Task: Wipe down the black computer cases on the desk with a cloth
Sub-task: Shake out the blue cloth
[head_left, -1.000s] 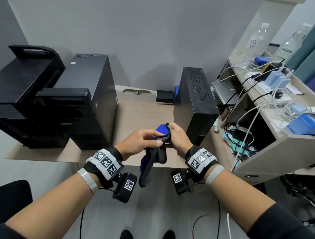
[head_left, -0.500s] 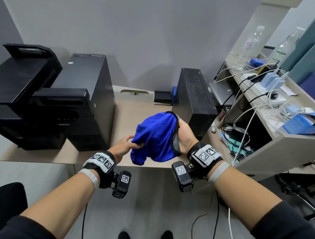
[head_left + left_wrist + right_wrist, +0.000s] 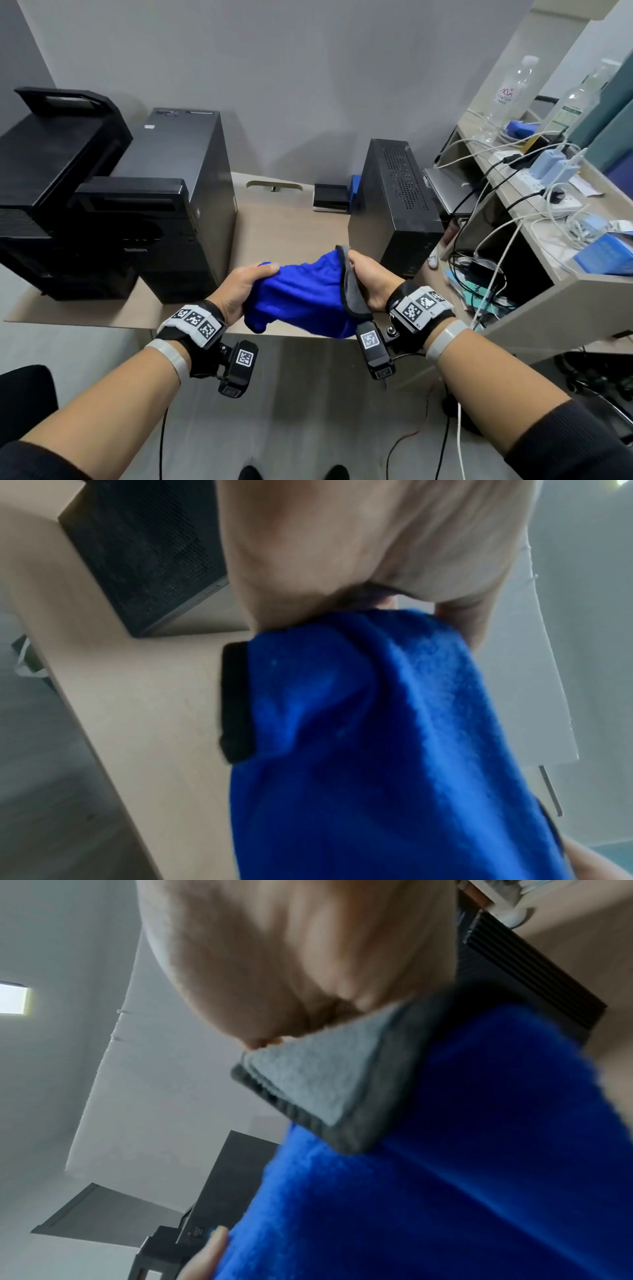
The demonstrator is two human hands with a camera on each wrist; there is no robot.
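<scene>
A blue cloth (image 3: 301,294) with a grey underside and dark edging is stretched between both hands above the desk's front edge. My left hand (image 3: 245,286) grips its left end, and my right hand (image 3: 364,277) pinches its right corner. In the wrist views the blue cloth (image 3: 377,737) (image 3: 445,1164) fills the lower half. Two black computer cases (image 3: 178,192) (image 3: 51,192) stand side by side on the left of the desk (image 3: 284,226). A slim black case (image 3: 397,202) with a perforated top stands to the right, just beyond my right hand.
A small black box (image 3: 330,202) sits at the back of the desk by the wall. On the right is a shelf unit (image 3: 548,219) crowded with cables, chargers, plastic bottles and a power strip. A dark chair (image 3: 24,397) is at lower left.
The cloth went from a bunched, hanging bundle between close hands to being spread out. My hands have moved apart, the left one gripping the far left end.
</scene>
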